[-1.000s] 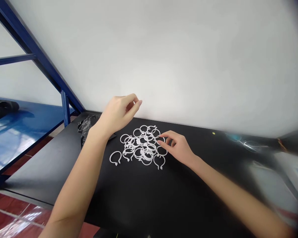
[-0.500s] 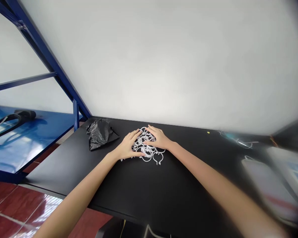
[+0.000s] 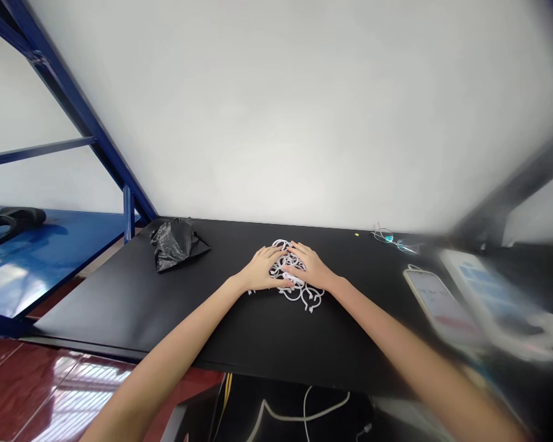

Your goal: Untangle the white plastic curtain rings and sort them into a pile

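Observation:
A pile of several white plastic rings lies on a black table. My left hand rests on the left side of the pile, fingers stretched flat over the rings. My right hand lies on the right side, fingers also flat and pointing left, its fingertips meeting those of the left hand. Both hands press the rings together between them. Much of the pile is hidden beneath the hands; a few rings stick out at the near edge.
A crumpled black plastic bag sits at the table's far left. A phone and a blurred white object lie at the right, glasses near the wall. A blue metal frame stands at the left. Cables hang below.
My left hand came down from above the pile onto the rings and my right hand slid over them; the spread rings are now gathered tighter. The view has pulled back.

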Available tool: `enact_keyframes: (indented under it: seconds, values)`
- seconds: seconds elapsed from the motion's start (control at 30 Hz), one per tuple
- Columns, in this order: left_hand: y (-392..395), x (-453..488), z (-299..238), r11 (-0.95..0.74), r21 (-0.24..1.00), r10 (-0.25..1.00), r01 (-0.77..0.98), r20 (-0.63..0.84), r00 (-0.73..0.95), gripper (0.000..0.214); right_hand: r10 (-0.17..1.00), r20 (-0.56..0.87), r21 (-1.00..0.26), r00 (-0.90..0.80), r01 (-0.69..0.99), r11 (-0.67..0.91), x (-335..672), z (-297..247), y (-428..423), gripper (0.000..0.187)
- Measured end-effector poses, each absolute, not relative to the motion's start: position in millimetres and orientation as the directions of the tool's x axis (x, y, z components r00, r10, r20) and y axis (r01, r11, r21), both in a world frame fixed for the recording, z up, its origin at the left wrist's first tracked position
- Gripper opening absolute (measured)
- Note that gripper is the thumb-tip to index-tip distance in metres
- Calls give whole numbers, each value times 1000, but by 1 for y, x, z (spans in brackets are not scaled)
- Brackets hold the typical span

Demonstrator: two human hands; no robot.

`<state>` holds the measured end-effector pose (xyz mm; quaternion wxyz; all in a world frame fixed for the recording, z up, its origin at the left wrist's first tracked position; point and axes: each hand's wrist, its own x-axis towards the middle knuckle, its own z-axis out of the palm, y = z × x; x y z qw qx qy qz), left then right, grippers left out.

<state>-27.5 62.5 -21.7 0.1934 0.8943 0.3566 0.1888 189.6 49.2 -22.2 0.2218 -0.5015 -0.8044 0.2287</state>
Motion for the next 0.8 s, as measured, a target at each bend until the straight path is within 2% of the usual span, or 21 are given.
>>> enact_keyframes:
  seconds: [0.33,0.57,0.7,0.8]
  values:
    - [46,16,-23,-665,591,688,457,246,682,74,962,204,-678,-181,683,272,223,-28,18,59]
    - [47,-9,-15,-533,753,762,385,229,606,65,972,227,-772,-65,596,220,233,-21,15,60]
    - [59,-24,-18,-444,838,824,316,244,511,43,954,300,-788,21,569,235,235,-24,19,49]
    - [69,-31,-23,-369,884,878,288,229,421,36,924,378,-775,62,566,279,233,-19,19,40]
